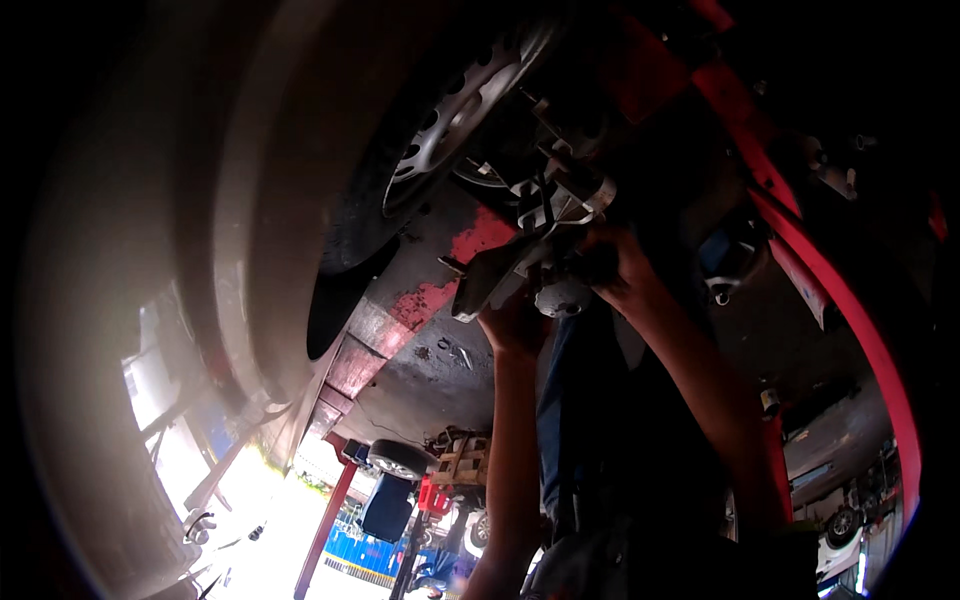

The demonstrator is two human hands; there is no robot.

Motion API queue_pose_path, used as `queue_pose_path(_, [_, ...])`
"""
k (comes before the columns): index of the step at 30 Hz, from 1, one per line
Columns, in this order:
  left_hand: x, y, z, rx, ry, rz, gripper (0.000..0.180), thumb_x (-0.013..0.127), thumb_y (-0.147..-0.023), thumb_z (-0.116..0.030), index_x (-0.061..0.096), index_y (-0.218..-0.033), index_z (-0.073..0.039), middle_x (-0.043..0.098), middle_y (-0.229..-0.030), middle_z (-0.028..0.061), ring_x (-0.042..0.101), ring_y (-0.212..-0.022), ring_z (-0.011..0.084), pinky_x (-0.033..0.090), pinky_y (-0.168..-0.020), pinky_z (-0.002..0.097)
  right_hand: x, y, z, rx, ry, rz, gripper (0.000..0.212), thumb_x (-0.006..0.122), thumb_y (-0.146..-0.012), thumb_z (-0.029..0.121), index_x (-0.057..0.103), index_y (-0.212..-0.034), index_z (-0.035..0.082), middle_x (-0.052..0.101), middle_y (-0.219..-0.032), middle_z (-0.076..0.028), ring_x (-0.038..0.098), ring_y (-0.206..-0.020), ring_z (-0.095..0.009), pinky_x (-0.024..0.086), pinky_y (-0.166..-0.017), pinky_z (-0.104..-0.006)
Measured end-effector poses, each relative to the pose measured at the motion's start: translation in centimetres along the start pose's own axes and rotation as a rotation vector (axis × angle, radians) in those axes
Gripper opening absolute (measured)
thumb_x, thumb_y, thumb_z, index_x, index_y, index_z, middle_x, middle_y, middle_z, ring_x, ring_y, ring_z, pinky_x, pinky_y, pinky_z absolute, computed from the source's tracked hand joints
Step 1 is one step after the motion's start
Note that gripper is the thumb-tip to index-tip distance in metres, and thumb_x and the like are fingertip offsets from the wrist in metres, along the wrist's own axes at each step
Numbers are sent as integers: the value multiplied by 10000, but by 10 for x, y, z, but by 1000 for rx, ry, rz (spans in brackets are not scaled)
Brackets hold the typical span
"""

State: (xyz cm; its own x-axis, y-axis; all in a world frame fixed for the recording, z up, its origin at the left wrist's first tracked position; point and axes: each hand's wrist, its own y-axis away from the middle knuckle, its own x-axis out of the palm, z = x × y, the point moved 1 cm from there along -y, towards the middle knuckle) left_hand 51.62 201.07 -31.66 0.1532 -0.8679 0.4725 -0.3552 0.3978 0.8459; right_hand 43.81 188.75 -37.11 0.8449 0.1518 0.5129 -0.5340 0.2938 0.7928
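A dark metal suspension part [487, 282] with a pale lower edge and a stud sticking out at its left sits under the car. From below, my left hand [517, 322] is closed around it, the fingers partly hidden behind the metal. My right hand [620, 262] reaches in from the right, fingers curled against the same assembly; shadow hides their tips. Between the hands shows a rounded grey end [562, 299]. Just above are a bracket and a short cylindrical sleeve [603, 193]. The wheel [450, 125] is above and to the left.
The car's light body panel [245, 200] fills the left side. A red curved beam [850, 290] runs down the right. Small metal pieces [450, 352] lie on the stained grey floor. Farther off are a loose wheel [398, 458], a wooden pallet [463, 462] and a red post [328, 530].
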Motion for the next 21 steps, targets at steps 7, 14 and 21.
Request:
queue_pose_path(7, [-35,5,26,-19,149,-81,679,509,-762,-467,420,-1249,-3,456,-1219,188,471,-1096,310,402,-910,454,4,21,27,227,-422,100,286,519,-732,54,510,-1013,7,563,-915,-80,591,-784,-181,543,-683,-315])
queue_pose_path(14, [-20,12,19,66,-194,-154,402,464,-866,-222,443,-1235,-63,536,-1136,105,537,-1029,232,514,-766,347,16,4,44,200,224,133,267,550,-770,98,518,-1026,27,567,-917,-63,581,-777,-147,531,-669,-287])
queue_pose_path(21, [1,1,28,-139,-287,-220,385,410,-919,-319,449,-1229,-94,553,-896,7,548,-725,67,475,-515,194,-6,-3,63,311,435,180,260,563,-781,118,523,-1025,36,569,-911,-57,576,-771,-134,520,-648,-270])
